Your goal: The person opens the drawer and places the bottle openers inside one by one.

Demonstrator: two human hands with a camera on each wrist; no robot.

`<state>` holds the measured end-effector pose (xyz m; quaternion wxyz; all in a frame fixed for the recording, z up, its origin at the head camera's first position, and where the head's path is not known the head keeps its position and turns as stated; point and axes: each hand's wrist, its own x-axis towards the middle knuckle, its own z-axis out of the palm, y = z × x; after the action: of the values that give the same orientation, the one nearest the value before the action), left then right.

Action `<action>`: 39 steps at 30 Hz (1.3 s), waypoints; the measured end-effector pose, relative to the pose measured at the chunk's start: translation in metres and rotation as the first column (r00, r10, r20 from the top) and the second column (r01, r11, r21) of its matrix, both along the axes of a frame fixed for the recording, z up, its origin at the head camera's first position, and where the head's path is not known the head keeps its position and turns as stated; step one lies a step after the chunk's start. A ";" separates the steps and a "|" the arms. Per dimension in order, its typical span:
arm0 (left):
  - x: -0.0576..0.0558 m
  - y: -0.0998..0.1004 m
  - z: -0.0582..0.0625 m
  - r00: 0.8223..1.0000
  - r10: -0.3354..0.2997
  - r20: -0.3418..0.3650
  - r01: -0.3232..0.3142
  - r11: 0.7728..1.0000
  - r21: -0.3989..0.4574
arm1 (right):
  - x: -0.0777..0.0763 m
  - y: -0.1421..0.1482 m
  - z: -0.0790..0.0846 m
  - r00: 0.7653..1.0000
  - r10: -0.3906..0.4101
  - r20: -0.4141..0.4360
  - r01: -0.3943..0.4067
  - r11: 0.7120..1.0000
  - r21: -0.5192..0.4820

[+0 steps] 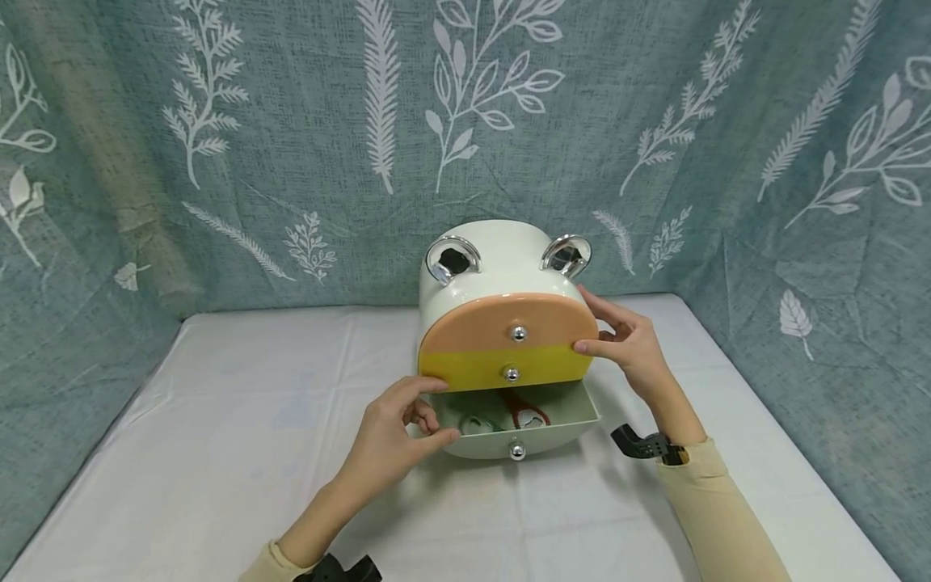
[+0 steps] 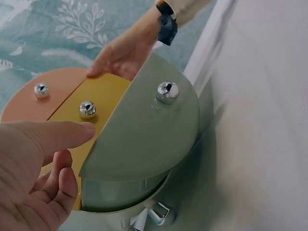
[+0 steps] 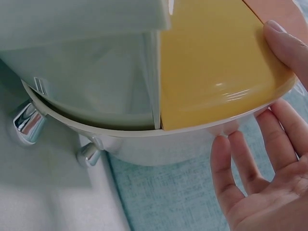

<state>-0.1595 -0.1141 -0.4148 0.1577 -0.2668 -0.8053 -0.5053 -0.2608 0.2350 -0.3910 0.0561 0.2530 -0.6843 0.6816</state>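
A white, rounded mini drawer cabinet [image 1: 494, 259] with two chrome rings on top stands on the table. Its orange drawer [image 1: 473, 319] and yellow drawer [image 1: 465, 368] are closed, while the pale green bottom drawer [image 1: 473, 446] is pulled out. Inside lie a dark red looped item [image 1: 537, 414] and a green round one [image 1: 476, 423], their kinds unclear. My left hand [image 1: 396, 432] is at the green drawer's left side, thumb by its front corner and other fingers curled without a visible grip. My right hand [image 1: 633, 347] grips the cabinet's right edge, thumb on the front, fingers along the side.
A white cloth [image 1: 240, 428] covers the table. Behind and at the sides hangs a teal leaf-print curtain [image 1: 313, 121], close to the cabinet's back. Small chrome feet [image 3: 30, 124] show under the cabinet. Each drawer has a chrome knob [image 1: 517, 451].
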 end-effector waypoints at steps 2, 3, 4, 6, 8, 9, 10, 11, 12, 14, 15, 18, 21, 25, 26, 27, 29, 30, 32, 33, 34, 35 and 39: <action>0.000 0.001 0.000 1.000 -0.003 -0.017 0.004 1.000 0.013 | 0.000 0.000 0.000 1.000 0.000 -0.003 0.000 1.000 0.000; 0.001 0.002 0.001 1.000 -0.004 -0.023 0.005 1.000 0.024 | 0.000 0.000 0.000 1.000 0.000 -0.004 0.000 1.000 0.000; 0.002 0.003 0.001 1.000 -0.004 -0.030 0.005 0.999 0.034 | 0.000 0.000 0.000 1.000 0.000 -0.005 0.000 1.000 0.002; 0.006 0.006 0.003 0.999 -0.005 -0.044 0.007 0.998 0.058 | 0.000 0.000 0.000 1.000 0.002 -0.004 -0.002 1.000 0.005; 0.010 0.011 0.004 0.998 -0.011 -0.060 0.016 0.997 0.077 | 0.000 0.001 0.000 1.000 0.001 -0.001 -0.001 1.000 0.006; 0.013 0.014 0.005 0.998 -0.020 -0.058 0.025 0.996 0.086 | 0.000 0.001 0.000 1.000 -0.002 -0.001 0.002 1.000 0.006; 0.015 0.017 0.006 0.998 -0.032 -0.053 0.036 0.995 0.092 | 0.001 0.002 0.000 1.000 -0.005 -0.001 0.005 1.000 0.005; 0.018 0.021 0.006 0.998 -0.049 -0.041 0.053 0.994 0.099 | 0.001 0.002 0.000 1.000 -0.008 -0.001 0.008 1.000 0.002; 0.021 0.024 0.006 0.997 -0.069 -0.021 0.071 0.992 0.108 | 0.001 0.003 0.000 1.000 -0.012 -0.001 0.012 1.000 0.000; 0.027 0.031 0.007 0.992 -0.115 0.050 0.108 0.985 0.133 | 0.002 0.003 0.000 1.000 -0.017 -0.005 0.017 1.000 -0.003; 0.031 0.035 0.007 0.985 -0.142 0.096 0.127 0.981 0.148 | 0.002 0.003 0.000 1.000 -0.017 -0.006 0.017 1.000 -0.003; 0.038 0.043 0.006 0.945 -0.217 0.246 0.172 0.966 0.191 | 0.002 0.002 0.000 1.000 -0.011 -0.007 0.011 1.000 0.000; 0.043 0.049 0.000 0.884 -0.265 0.384 0.199 0.959 0.203 | 0.001 0.000 0.000 1.000 -0.007 -0.008 0.007 1.000 0.001; 0.044 0.057 -0.010 0.820 -0.292 0.493 0.225 0.955 0.192 | 0.000 -0.001 0.000 1.000 -0.011 -0.010 0.011 1.000 0.005; 0.043 0.060 -0.012 0.810 -0.296 0.506 0.228 0.954 0.193 | 0.000 -0.001 0.000 1.000 -0.011 -0.009 0.011 1.000 0.004; 0.043 0.063 -0.015 0.803 -0.298 0.516 0.229 0.954 0.194 | -0.001 0.000 0.000 1.000 -0.010 -0.009 0.010 1.000 0.005; 0.042 0.068 -0.019 0.799 -0.291 0.526 0.223 0.956 0.191 | -0.002 0.000 0.000 1.000 -0.004 -0.006 0.005 1.000 0.009; 0.041 0.070 -0.020 0.800 -0.287 0.527 0.217 0.957 0.192 | -0.003 -0.001 0.001 1.000 0.000 -0.005 0.000 1.000 0.010; 0.040 0.074 -0.023 0.802 -0.275 0.530 0.204 0.960 0.189 | -0.003 -0.001 0.001 1.000 0.007 -0.004 -0.007 1.000 0.011; 0.039 0.076 -0.024 0.804 -0.269 0.530 0.201 0.962 0.185 | -0.003 -0.001 0.001 1.000 0.008 -0.003 -0.008 1.000 0.012; 0.038 0.077 -0.024 0.805 -0.265 0.531 0.198 0.963 0.182 | -0.003 -0.002 0.001 1.000 0.007 -0.001 -0.007 1.000 0.013; 0.036 0.078 -0.025 0.806 -0.262 0.530 0.196 0.964 0.179 | -0.003 -0.001 0.001 1.000 0.005 -0.001 -0.005 1.000 0.012; 0.030 0.083 -0.028 0.812 -0.242 0.530 0.186 0.970 0.158 | -0.003 0.002 -0.001 1.000 -0.013 0.003 0.013 1.000 0.006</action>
<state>-0.1296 -0.0312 -0.4432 -0.1231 -0.1927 -0.7554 -0.6141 -0.2636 0.2368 -0.3923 0.0590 0.2477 -0.6880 0.6796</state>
